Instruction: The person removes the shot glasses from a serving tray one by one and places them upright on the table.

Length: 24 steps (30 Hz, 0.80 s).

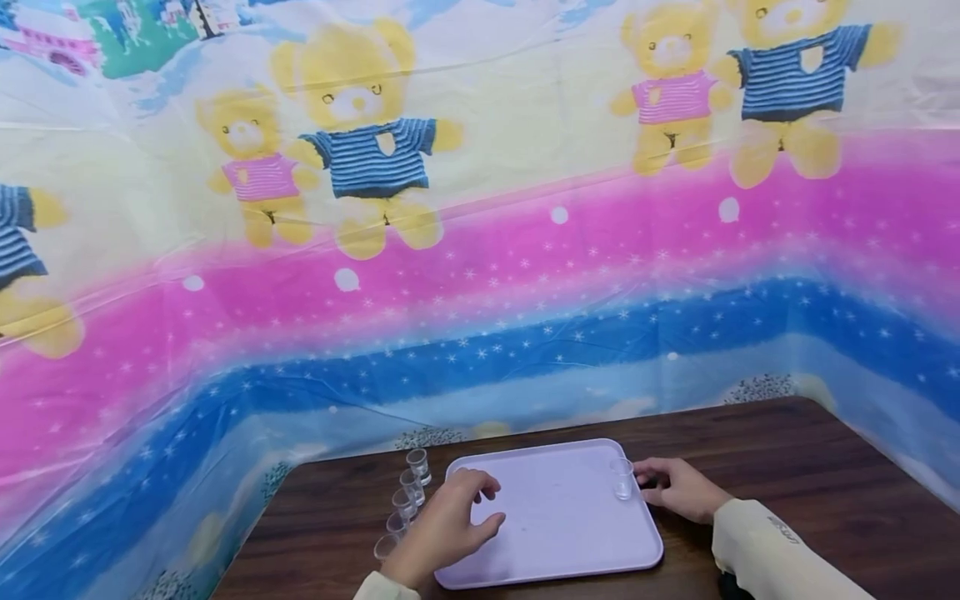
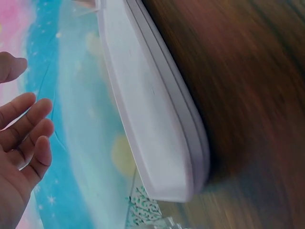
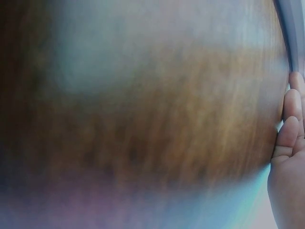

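A pale lilac tray lies on the dark wooden table. Over its left side hovers my left hand, fingers loosely bent and thumb apart, with nothing between them. The same hand appears empty in the left wrist view, beside the tray. A small clear cup stands on the tray by its right edge. My right hand is just beyond that edge, fingertips right at the cup's rim and thumb outside the tray. In the right wrist view, the right hand's fingers lie alongside the tray's edge.
Several small clear cups stand in a row left of the tray, the nearest partly behind my left forearm. Bare wooden table extends to the right. A cloth printed with teddy bears hangs behind the table.
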Each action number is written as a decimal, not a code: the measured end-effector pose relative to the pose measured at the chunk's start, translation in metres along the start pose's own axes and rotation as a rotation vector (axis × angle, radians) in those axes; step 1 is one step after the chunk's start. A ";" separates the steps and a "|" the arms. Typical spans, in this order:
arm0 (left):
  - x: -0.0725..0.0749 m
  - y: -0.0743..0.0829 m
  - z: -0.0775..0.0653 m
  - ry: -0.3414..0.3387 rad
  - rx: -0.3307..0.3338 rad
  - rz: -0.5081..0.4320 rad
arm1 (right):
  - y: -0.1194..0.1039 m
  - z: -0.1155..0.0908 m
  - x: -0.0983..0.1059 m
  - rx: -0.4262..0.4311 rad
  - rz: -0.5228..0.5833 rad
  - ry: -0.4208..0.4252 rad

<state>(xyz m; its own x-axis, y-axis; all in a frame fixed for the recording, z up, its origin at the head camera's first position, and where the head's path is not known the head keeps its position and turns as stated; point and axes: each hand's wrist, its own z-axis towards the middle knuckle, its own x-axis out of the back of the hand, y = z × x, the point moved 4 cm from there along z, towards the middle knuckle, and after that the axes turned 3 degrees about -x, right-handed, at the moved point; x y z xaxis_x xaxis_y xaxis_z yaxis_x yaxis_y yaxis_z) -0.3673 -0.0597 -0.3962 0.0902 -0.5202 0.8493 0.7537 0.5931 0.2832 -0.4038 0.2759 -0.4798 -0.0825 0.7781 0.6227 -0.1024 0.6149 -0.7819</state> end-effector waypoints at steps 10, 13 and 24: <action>-0.020 0.015 0.039 -0.026 -0.028 -0.022 | -0.003 0.001 0.000 0.000 0.013 -0.001; -0.028 0.021 0.052 -0.044 -0.010 -0.057 | -0.004 0.002 0.000 -0.003 0.018 0.004; -0.065 0.040 0.090 -0.109 0.080 -0.051 | 0.005 0.006 -0.001 -0.034 0.028 0.015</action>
<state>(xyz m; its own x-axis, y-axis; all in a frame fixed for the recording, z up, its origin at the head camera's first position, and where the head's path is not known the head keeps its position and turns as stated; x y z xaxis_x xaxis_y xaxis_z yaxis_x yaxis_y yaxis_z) -0.4015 0.0535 -0.3994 -0.0218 -0.4834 0.8751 0.7011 0.6166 0.3581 -0.4105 0.2775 -0.4842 -0.0695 0.7968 0.6002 -0.0665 0.5967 -0.7997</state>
